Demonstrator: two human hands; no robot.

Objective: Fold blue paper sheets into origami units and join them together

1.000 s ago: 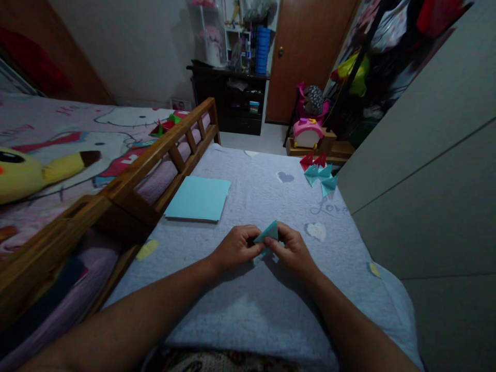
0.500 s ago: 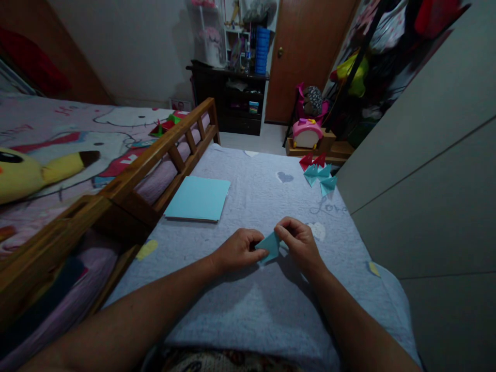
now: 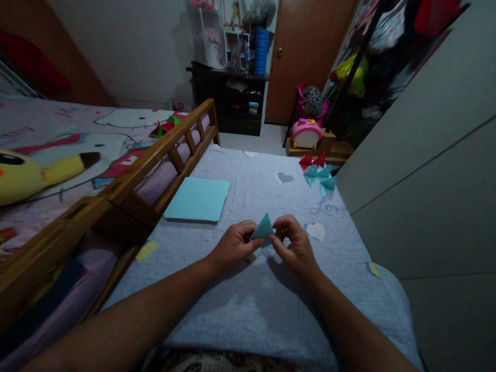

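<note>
A small piece of folded light-blue paper (image 3: 265, 227) is held up above the bed, one point upward. My left hand (image 3: 237, 242) is closed on its left side, thumb in front and fingers behind. At its right edge, the thumb and curled fingers of my right hand (image 3: 293, 245) pinch the paper. Beyond my left hand lies a stack of square light-blue paper (image 3: 197, 199). Several folded light-blue paper pieces (image 3: 321, 176) sit at the far right of the bed, beside red folded pieces (image 3: 312, 161).
A wooden bed rail (image 3: 155, 150) runs along the left, with another bed and a yellow plush toy (image 3: 42, 173) behind it. On the right stands a pale cabinet (image 3: 434, 206). A dark shelf unit (image 3: 228, 101) and a pink toy (image 3: 307, 133) are past the bed's far end.
The folded paper has turned so that a point now faces up, and it has risen slightly. My right fingers have shifted from its top corner to its right edge.
</note>
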